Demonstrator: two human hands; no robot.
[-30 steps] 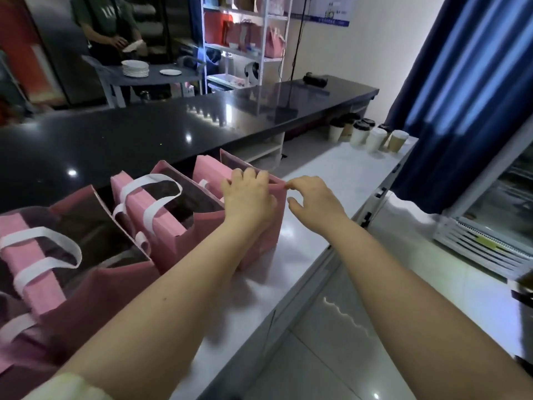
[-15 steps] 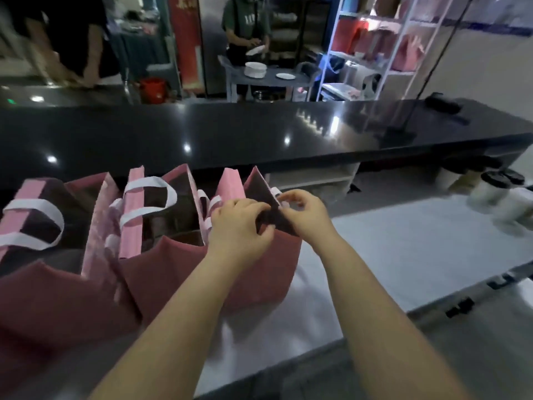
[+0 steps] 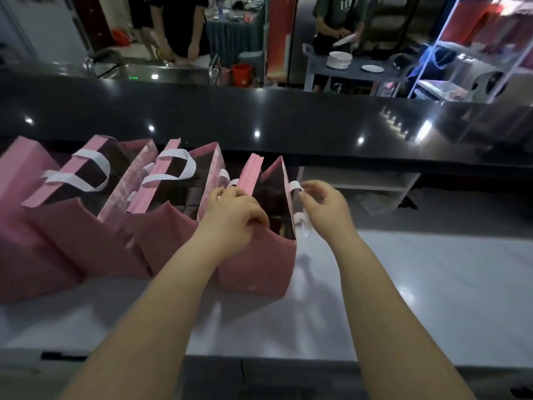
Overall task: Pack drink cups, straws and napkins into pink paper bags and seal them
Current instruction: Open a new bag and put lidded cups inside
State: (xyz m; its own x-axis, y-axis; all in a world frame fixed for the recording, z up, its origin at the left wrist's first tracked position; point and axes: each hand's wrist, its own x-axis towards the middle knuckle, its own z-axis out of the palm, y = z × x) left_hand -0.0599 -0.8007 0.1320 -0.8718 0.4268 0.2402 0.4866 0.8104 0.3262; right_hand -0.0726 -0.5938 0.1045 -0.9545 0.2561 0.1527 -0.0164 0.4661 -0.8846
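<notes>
Left hand grips pink paper bag; right hand pinches flat white handle.

No text can be read with certainty. White lettering stands on the chest of a green T-shirt worn by a person at the back, too blurred to make out.

Both arms visible in the head view. Left forearm: bare along its whole visible length, from wrist to frame edge. Right forearm: likewise bare along its visible length. Left hand: bare, with rounded knuckles and short, full fingers. Right hand: bare, of the same build. The nails on both hands are too blurred to assess. Surface detail is soft throughout.
</notes>
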